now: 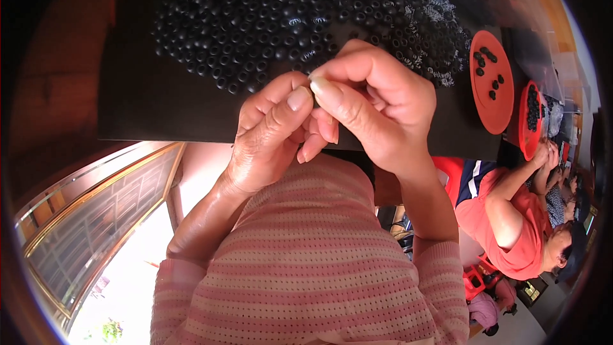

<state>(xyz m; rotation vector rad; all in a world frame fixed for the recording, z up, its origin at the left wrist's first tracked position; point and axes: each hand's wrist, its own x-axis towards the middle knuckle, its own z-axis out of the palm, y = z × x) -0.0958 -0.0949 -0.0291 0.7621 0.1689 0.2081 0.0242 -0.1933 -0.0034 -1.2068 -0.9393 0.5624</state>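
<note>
My left hand [271, 128] and my right hand [377, 105] meet in front of my chest, over the near edge of a dark table [172, 115]. Both are pinched, thumb against fingers, with the tips almost touching. A small dark piece [313, 93] shows between the thumbs; the fingers hide most of it, so its kind cannot be made out. Just beyond the hands lies a wide spread of small black rings [249, 32]. Pale coiled springs [434, 3] are scattered among the rings on the right.
An orange-red oval tray [491, 105] at the table's right holds several black pieces. Beyond it, another red tray [529, 144] carries more of them. A co-worker in a red shirt [511, 246] sits at the right, hands near that tray. A framed panel [108, 217] stands at lower left.
</note>
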